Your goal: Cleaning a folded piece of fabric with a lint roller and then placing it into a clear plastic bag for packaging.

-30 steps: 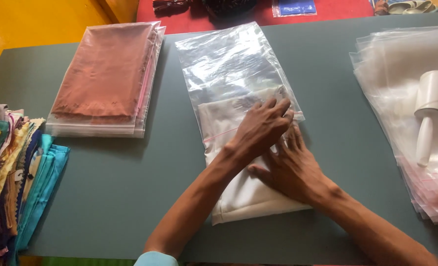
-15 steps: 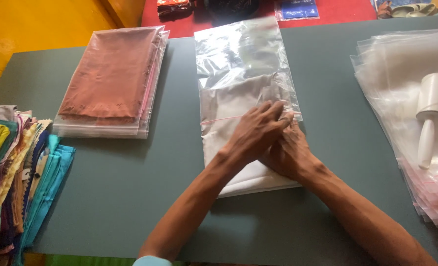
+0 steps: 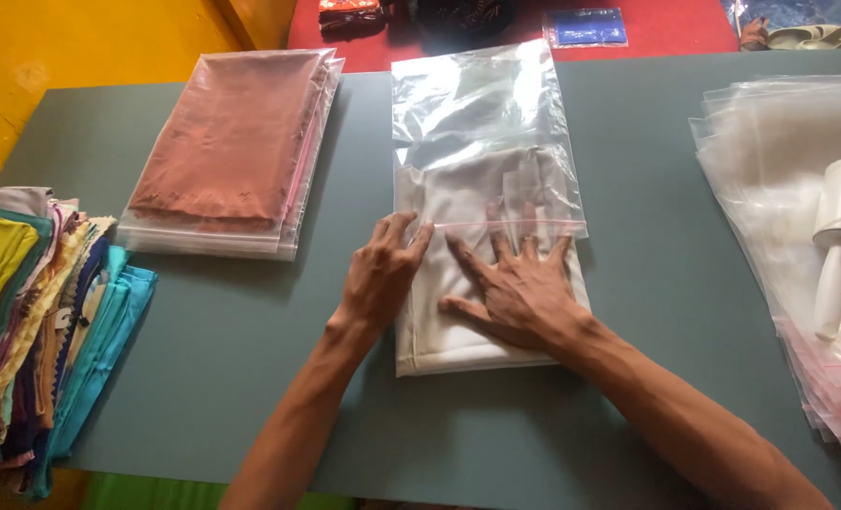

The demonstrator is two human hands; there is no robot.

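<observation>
Head view: left hand [image 3: 380, 274] flat, fingers spread, pressing left edge of folded white cloth [image 3: 458, 326] – nothing clasped. Right hand [image 3: 515, 288] splayed palm-down on same cloth, fingertips at mouth of clear zip bag [image 3: 482, 113]; grasps nothing. Cloth half inside bag, mid-tabletop, near end sticking out toward front edge. Bagged brown cloths [image 3: 227, 151] stacked near far left corner; coloured fabric pile [image 3: 33, 312] at left edge. Empty bag stack [image 3: 780, 161] at right edge – white lint roller [image 3: 836, 241] lying on it.
</observation>
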